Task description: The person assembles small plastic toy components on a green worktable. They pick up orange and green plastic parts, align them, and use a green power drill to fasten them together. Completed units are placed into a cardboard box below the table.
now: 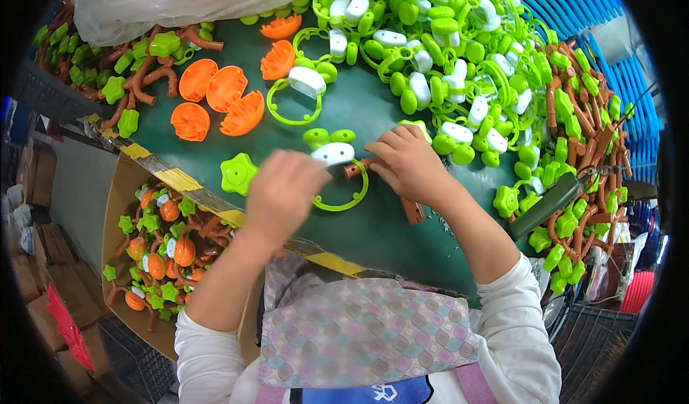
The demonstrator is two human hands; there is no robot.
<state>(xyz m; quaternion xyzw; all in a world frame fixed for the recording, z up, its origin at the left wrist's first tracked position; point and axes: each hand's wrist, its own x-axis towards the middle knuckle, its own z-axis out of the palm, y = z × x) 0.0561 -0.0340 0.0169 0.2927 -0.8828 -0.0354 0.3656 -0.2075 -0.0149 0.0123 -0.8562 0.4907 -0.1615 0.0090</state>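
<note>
My right hand (416,163) is closed on a brown plastic branch piece (412,211); one end shows below the palm and another end with small holes points left past the fingertips. That end lies against a green ring (352,202) with a white two-holed body (334,153) and green ovals on it. My left hand (283,192) is at the ring's left side, beside the white body. Motion smears its fingers, so I cannot make out its grip. A green star-shaped piece (238,174) lies left of that hand, and another green piece (418,129) is partly hidden behind my right hand.
Orange half-shells (226,88) and a loose green ring part (294,120) lie on the green table (237,34). Green-and-white parts (459,74) heap at the back right. Brown branches (585,146) pile at right beside a dark green tool handle (547,204). A carton (123,203) holds assembled pieces below left.
</note>
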